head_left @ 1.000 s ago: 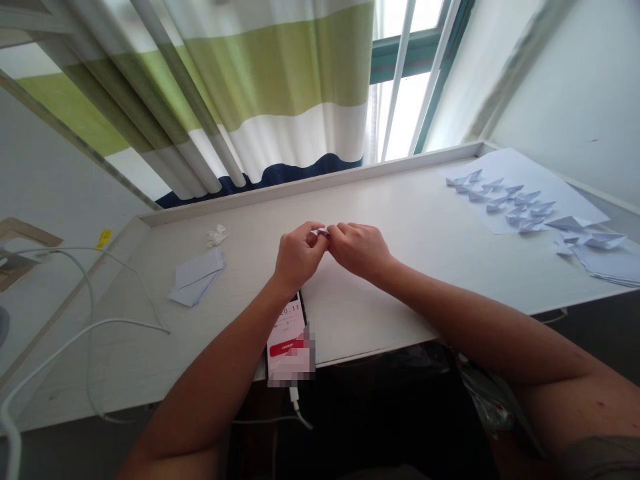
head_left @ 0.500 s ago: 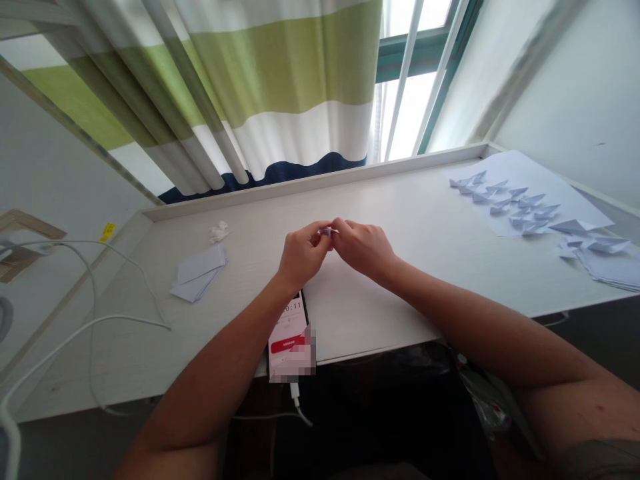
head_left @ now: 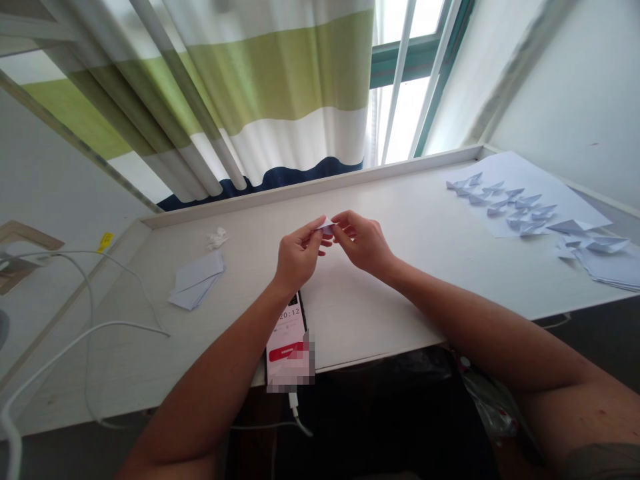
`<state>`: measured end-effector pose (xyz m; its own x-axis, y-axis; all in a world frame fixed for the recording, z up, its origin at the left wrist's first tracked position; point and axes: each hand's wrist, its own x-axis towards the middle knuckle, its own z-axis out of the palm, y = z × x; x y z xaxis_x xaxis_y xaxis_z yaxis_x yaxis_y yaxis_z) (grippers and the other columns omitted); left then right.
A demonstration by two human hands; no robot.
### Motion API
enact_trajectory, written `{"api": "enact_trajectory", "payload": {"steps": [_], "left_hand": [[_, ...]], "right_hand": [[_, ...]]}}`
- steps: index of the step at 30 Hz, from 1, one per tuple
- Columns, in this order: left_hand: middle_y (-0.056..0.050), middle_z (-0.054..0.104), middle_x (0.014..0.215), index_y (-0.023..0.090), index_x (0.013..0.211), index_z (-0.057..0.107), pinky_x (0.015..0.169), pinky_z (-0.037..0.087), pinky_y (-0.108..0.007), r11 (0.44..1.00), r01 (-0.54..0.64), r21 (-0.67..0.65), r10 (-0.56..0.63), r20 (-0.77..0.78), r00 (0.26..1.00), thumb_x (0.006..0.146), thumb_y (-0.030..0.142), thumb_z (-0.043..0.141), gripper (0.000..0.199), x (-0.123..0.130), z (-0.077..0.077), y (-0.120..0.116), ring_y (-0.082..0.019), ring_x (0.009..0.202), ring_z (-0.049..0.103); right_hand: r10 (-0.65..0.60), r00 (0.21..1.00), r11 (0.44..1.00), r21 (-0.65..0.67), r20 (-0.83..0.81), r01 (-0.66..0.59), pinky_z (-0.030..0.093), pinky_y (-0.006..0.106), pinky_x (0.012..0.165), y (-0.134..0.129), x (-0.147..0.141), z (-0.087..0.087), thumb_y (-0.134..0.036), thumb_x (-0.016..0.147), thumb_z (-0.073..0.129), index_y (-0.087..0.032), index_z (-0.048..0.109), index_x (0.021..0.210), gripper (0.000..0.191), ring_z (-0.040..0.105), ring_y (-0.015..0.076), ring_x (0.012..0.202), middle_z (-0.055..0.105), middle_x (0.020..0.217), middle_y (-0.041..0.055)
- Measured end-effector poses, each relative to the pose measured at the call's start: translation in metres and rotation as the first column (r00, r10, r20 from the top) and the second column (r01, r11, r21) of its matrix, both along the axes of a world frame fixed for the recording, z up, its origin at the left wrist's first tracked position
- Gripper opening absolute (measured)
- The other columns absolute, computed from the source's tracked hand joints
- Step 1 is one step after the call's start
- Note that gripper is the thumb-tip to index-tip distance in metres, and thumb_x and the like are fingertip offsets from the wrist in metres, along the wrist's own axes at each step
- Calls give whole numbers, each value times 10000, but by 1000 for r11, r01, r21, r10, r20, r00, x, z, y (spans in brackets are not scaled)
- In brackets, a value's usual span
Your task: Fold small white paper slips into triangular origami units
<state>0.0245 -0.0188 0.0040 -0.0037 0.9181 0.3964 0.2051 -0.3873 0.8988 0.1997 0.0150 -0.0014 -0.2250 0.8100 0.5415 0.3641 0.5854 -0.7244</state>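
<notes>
A small folded white paper (head_left: 327, 227) is held above the middle of the white table. My left hand (head_left: 299, 255) pinches its left side between thumb and fingers. At its right side, my right hand (head_left: 364, 241) has thumb and forefinger closed on the paper, the other fingers curled behind. Several folded paper boats (head_left: 515, 201) stand in rows on a large white sheet (head_left: 520, 168) at the right. A stack of paper slips (head_left: 197, 280) lies to the left of my left hand.
A phone (head_left: 287, 347) with a cable plugged in lies under my left forearm at the front edge. Crumpled tissue (head_left: 217, 238) sits behind the slips. More paper (head_left: 610, 267) lies far right. White cables (head_left: 120, 325) cross the left side. A curtain (head_left: 280, 73) hangs behind the table.
Both hands have tilted and spread slightly apart, and more of the folded paper shows between them. The camera view has shifted slightly.
</notes>
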Motion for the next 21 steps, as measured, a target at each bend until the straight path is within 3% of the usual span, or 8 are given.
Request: {"api": "enact_trajectory", "payload": {"steps": [6, 10, 16, 21], "left_hand": [[-100, 849, 1050, 186, 1418, 745, 660, 640, -283, 1000, 17, 4, -16, -139, 990, 1070, 481, 652, 465, -3, 0, 1, -206, 869, 802], [-113, 843, 1106, 176, 1477, 699, 700, 644, -304, 996, 89, -13, -90, -184, 979, 1102, 493, 580, 506, -6, -3, 2, -222, 921, 807], [-138, 840, 1138, 152, 1533, 632, 692, 650, -323, 966, 259, -10, -259, -56, 964, 1085, 604, 578, 639, -9, -1, 4, -232, 928, 816], [-99, 847, 909, 144, 1509, 609, 630, 617, -300, 950, 297, -97, -291, 69, 954, 939, 667, 785, 793, -14, 7, 5, -218, 753, 810]], "right_hand": [[12, 999, 1000, 28, -34, -11, 626, 404, 800, 1, -1, -1, -413, 1058, 631, -216, 715, 1011, 218, 774, 219, 809, 822, 924, 61], [11, 999, 999, 42, -50, -9, 655, 405, 794, 0, -2, -1, -466, 1057, 636, -211, 756, 1065, 282, 785, 223, 816, 842, 989, 75], [83, 992, 995, 63, -90, -78, 679, 412, 815, -3, 2, 2, -454, 1061, 640, -214, 763, 1139, 281, 793, 227, 833, 839, 984, 71], [198, 970, 980, 37, -140, -195, 664, 394, 780, -3, 3, 1, -478, 1102, 572, -222, 736, 1177, 313, 747, 193, 767, 796, 911, 38]]}}
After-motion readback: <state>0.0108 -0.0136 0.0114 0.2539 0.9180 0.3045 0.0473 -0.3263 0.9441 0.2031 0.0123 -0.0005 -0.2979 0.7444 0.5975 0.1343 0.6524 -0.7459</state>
